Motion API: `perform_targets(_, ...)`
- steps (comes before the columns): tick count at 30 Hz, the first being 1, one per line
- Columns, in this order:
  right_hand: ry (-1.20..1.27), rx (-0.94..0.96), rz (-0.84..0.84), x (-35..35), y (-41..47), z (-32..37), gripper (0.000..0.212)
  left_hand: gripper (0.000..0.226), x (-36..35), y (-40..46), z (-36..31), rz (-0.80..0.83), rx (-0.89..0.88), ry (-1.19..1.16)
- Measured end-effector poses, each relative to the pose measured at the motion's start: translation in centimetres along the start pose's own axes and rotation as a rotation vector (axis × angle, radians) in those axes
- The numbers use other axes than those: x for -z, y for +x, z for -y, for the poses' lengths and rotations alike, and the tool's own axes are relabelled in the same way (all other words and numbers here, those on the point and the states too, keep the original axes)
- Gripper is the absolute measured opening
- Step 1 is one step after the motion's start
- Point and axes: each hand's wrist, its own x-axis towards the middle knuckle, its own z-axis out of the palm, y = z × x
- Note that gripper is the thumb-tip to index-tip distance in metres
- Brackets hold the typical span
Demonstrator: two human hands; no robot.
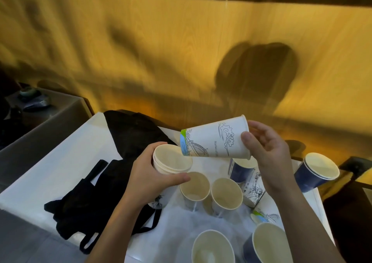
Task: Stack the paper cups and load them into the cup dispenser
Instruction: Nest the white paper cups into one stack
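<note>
My left hand grips a short stack of nested paper cups, mouth up, above the white table. My right hand holds a single white printed cup by its rim. That cup lies tilted on its side, and its base touches the stack's rim. Several loose cups stand upright on the table below: two white ones in the middle, dark blue ones at the right and at the front. No cup dispenser is in view.
A black fabric bag with straps lies on the left half of the table. A grey box stands at the far left. An orange-lit wall rises close behind the table. The table's right edge drops off beside the blue cups.
</note>
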Motion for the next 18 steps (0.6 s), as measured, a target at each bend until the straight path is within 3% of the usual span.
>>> perform_targets(8,-0.034,0.004,0.11,-0.8,-0.6,0.0,0.061,0.077,0.1,0.1,-0.4,0.085,-0.057,0.003)
perform_targets(18,-0.13,0.03,0.278,-2.0,-1.1,0.4,0.055,0.079,0.2,0.0,-0.3,0.229,-0.059,0.007)
